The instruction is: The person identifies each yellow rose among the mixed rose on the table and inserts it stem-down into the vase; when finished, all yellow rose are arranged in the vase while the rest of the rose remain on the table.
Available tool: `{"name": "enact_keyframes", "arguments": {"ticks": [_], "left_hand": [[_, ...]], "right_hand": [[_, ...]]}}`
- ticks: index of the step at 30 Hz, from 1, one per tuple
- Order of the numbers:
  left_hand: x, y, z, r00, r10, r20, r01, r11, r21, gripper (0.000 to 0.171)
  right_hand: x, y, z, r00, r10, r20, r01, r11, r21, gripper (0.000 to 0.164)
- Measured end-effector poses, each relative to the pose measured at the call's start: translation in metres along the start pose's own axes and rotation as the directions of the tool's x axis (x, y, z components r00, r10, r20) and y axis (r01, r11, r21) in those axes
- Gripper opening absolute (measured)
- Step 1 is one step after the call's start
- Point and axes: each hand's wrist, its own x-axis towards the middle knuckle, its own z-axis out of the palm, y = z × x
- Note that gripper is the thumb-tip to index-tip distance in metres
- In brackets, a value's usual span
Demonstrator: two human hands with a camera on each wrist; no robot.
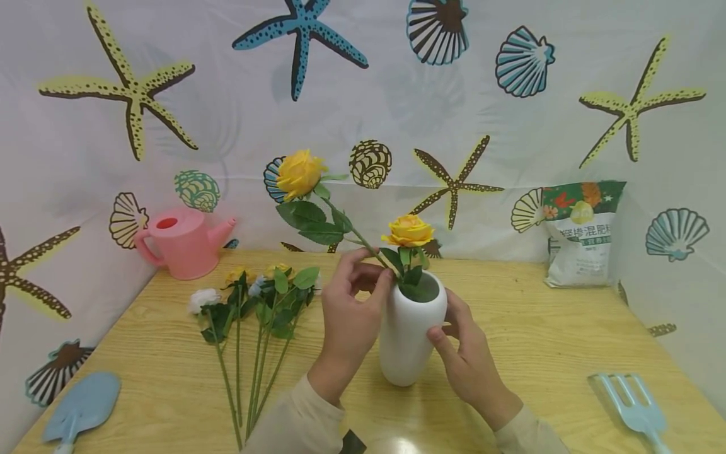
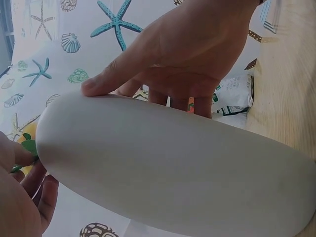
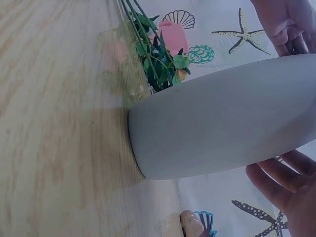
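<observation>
A white vase [image 1: 409,343] stands upright on the table between my hands. My left hand [image 1: 350,315] pinches the green stem of a long-stemmed yellow rose [image 1: 300,173] at the vase's mouth, and this flower leans up to the left. A second, shorter yellow rose [image 1: 409,231] rises from the vase, its lower stem hidden inside. With the thumb in front and fingers behind, my right hand [image 1: 473,372] holds the vase's right side. In the left wrist view the right hand [image 2: 192,54] has its thumb on the vase wall [image 2: 163,158].
Several loose stems, among them a white flower [image 1: 204,300], lie left of the vase. A pink watering can [image 1: 187,246] stands at the back left, a fertilizer bag [image 1: 584,243] at the back right. A blue trowel [image 1: 85,403] and a blue hand fork [image 1: 635,403] lie near the front corners.
</observation>
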Motion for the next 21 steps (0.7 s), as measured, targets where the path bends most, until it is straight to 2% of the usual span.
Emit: {"name": "enact_keyframes", "arguments": {"ticks": [5, 8, 12, 16, 21], "left_hand": [[-0.003, 0.002, 0.002, 0.999, 0.031, 0.021, -0.032, 0.997, 0.07, 0.02], [-0.002, 0.003, 0.001, 1.0, 0.02, 0.022, -0.022, 0.998, 0.062, 0.015], [0.001, 0.005, -0.002, 1.0, -0.02, -0.004, 0.02, 1.0, -0.013, 0.014], [0.003, 0.008, -0.004, 0.998, -0.034, -0.06, 0.027, 0.993, -0.111, 0.019], [0.006, 0.013, -0.001, 0.988, -0.09, -0.126, 0.056, 0.965, -0.255, 0.026]], "right_hand": [[0.0, 0.001, 0.0, 1.0, -0.018, -0.002, 0.018, 1.0, -0.006, 0.055], [0.0, 0.001, 0.0, 1.0, -0.021, 0.001, 0.021, 1.0, -0.006, 0.055], [0.0, 0.001, 0.0, 1.0, -0.016, 0.002, 0.016, 1.0, -0.003, 0.056], [0.0, 0.0, 0.0, 1.0, -0.002, 0.004, 0.002, 1.0, -0.002, 0.056], [0.0, 0.0, 0.0, 1.0, 0.009, 0.008, -0.009, 1.0, 0.001, 0.056]]}}
